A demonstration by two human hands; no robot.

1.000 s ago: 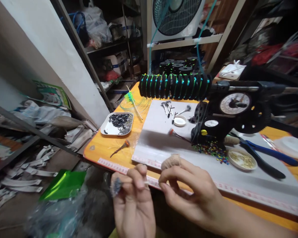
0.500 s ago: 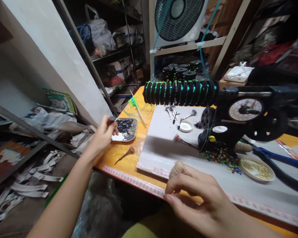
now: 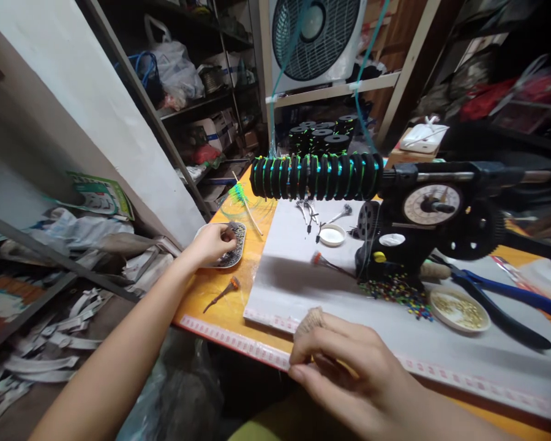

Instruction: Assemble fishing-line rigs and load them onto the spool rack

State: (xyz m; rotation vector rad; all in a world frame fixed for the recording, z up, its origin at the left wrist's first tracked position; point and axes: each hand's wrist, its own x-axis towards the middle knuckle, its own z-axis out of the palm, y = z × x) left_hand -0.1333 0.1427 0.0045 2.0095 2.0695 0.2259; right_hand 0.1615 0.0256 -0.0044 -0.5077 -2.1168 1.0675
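My left hand (image 3: 215, 244) reaches down into a white tray (image 3: 242, 248) of small dark and grey pieces at the table's left; its fingers are closed together and hide what lies between them. Near the front edge, my right hand (image 3: 337, 361) is held in a pinch, with a tan wrap on one finger (image 3: 311, 321); whatever is between thumb and forefinger is too small to make out. Beyond it stands a black machine (image 3: 395, 245) with a horizontal roller (image 3: 316, 176) wound with green and blue beaded strands.
Colored beads (image 3: 406, 291), a dish of golden beads (image 3: 459, 309) and blue-handled pliers (image 3: 500, 288) lie at right. A small white dish (image 3: 332, 236) and brushes (image 3: 336, 262) sit mid-board. An orange-tipped brush (image 3: 227, 289) lies left. Behind are shelves and a fan (image 3: 312, 37).
My left hand has moved right and down into the tray, its fingers now over the pieces. My right hand keeps its pinch. The whole view has shifted slightly.
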